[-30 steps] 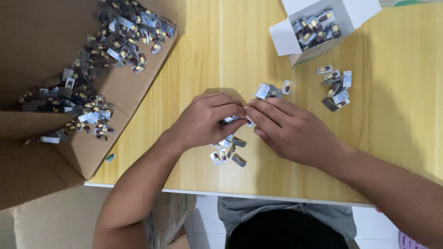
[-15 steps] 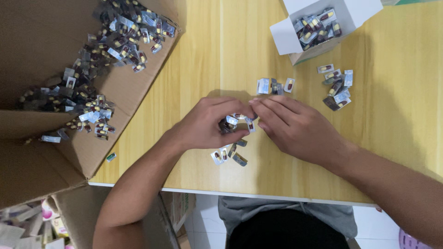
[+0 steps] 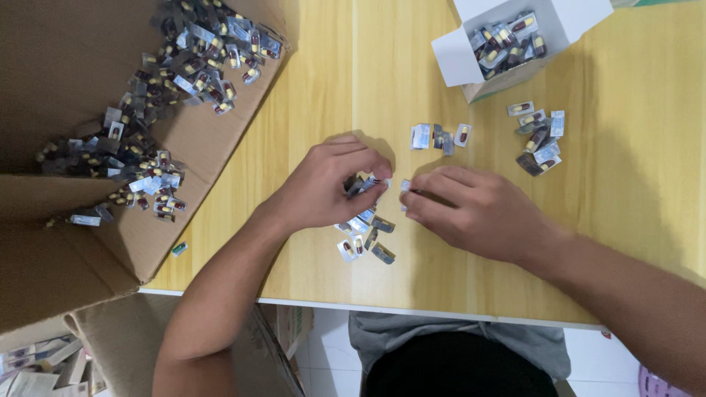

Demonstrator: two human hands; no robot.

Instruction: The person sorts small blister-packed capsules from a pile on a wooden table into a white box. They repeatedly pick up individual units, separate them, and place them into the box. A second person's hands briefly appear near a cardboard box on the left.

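My left hand (image 3: pixel 323 184) is closed around a small stack of single-capsule blister packs (image 3: pixel 365 184) in the middle of the wooden table (image 3: pixel 323 88). My right hand (image 3: pixel 471 209) is just to its right, fingertips pinching one more blister piece (image 3: pixel 406 187) beside the stack. Several loose capsule packs (image 3: pixel 365 239) lie on the table right below my left hand. A few more capsule packs (image 3: pixel 439 137) sit just beyond my fingers.
A big cardboard box (image 3: pixel 88 242) at the left holds a heap of capsule packs (image 3: pixel 154 110). A small white carton (image 3: pixel 515 40) at the top right holds more. Another small pile (image 3: pixel 537 140) lies below it. One stray pack (image 3: pixel 176 250) rests by the table's front edge.
My hands have drawn slightly apart. The left hand has lifted a little toward the far side with its stack, and the right hand has slid down and right, holding one piece.
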